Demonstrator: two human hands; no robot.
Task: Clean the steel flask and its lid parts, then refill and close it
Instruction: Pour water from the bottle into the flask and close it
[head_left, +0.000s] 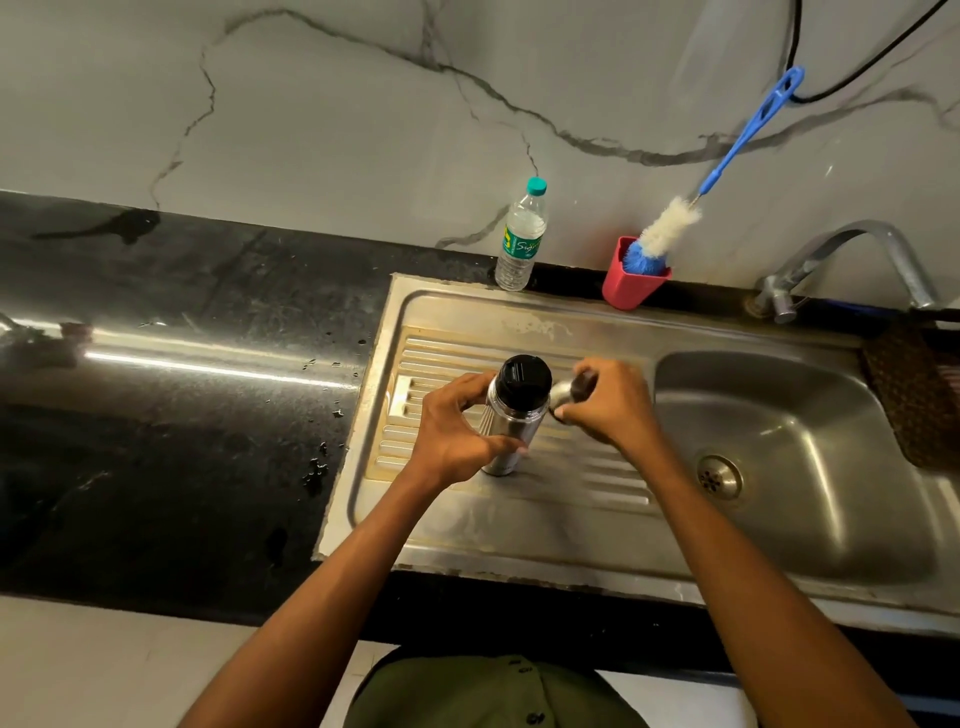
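Left hand (457, 431) grips steel flask (511, 421), upright on sink drainboard (571, 493), black stopper (524, 376) fitted. Right hand (605, 402) pinches steel cap (563, 392) beside flask. Bottle brush (670, 223) in red cup (631, 283) behind.

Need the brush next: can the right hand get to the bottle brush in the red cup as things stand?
Probably not at once: the right hand holds the steel cap beside the flask. The path over the drainboard to the bottle brush in the red cup looks free.
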